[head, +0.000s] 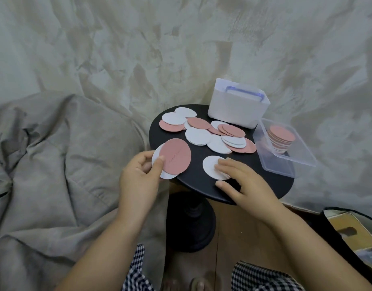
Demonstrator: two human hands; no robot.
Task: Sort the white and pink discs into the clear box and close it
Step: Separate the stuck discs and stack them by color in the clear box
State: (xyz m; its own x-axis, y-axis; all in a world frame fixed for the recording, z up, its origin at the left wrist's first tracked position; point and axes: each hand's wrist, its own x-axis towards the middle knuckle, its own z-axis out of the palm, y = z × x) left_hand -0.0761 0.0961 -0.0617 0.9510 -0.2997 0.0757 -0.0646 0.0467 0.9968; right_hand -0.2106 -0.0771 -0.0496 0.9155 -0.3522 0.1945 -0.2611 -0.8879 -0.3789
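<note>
The left hand (pixel 139 175) curls its thumb and fingers round a small stack (pixel 174 157) at the near left rim of the table: one pink disc on top, with at least one white disc under it. The right hand (pixel 244 185) lies flat, its straight fingers pressing on one lone white disc (pixel 211 168) and its thumb resting on the round black table (pixel 197 185). Beyond both hands a loose spread of discs (pixel 197 136) overlaps across the tabletop. At least six show white and at least five pink, and the overlaps hide the exact count. Two containers stand further back. The clear box (pixel 302 157), lidless, sits at the table's right edge and overhangs it; inside is one leaning pile of discs (pixel 281 136) with a pink one on top. Behind the spread a white tub (pixel 233 114) holds a clear piece with a blue-violet rim (pixel 244 91). Rumpled grey bedding (pixel 55 143) lies to the left.
</note>
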